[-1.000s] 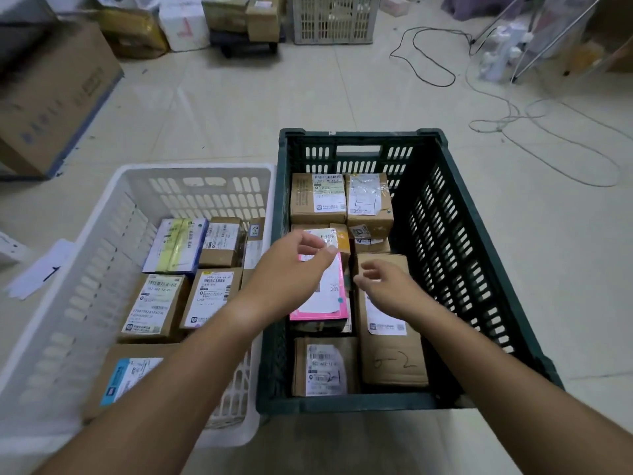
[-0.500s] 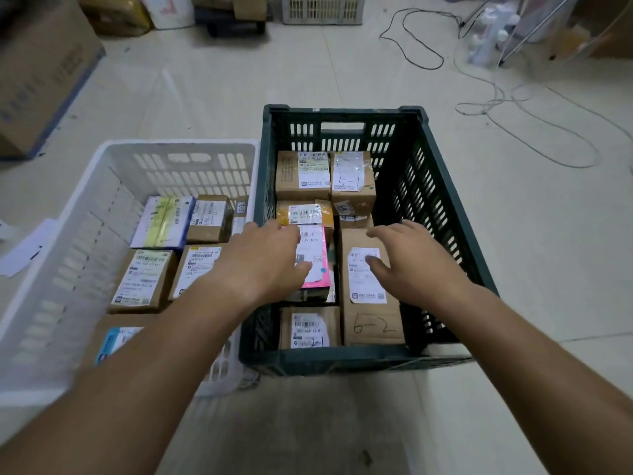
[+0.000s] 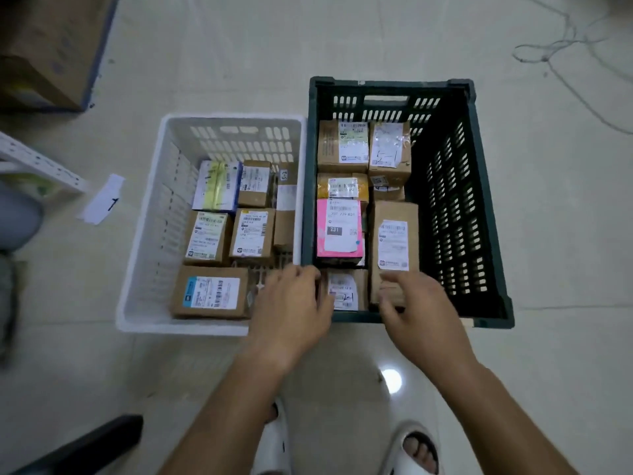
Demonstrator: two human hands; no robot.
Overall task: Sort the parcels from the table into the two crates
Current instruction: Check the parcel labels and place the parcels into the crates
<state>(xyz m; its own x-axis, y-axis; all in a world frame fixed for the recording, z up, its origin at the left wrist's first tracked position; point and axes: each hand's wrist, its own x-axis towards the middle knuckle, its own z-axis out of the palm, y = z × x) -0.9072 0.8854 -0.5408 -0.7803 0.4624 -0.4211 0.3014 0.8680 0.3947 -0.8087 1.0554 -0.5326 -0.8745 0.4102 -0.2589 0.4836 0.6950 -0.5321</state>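
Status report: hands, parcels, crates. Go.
Left hand and right hand hold nothing, fingers loosely curled over near rim of dark green slatted plastic crate. Pink-wrapped parcel inside it. White plastic crate alongside, part filled. Nothing obstructing.

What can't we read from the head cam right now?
- Label print on the pink parcel: too small and blurred, head view.
- Near end of the tall brown parcel: hidden by the right hand.
- Left hand contact with the green crate: motion-blurred.

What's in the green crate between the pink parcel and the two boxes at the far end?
In the head view, a yellow parcel with a white label lies between the pink parcel and the far boxes.
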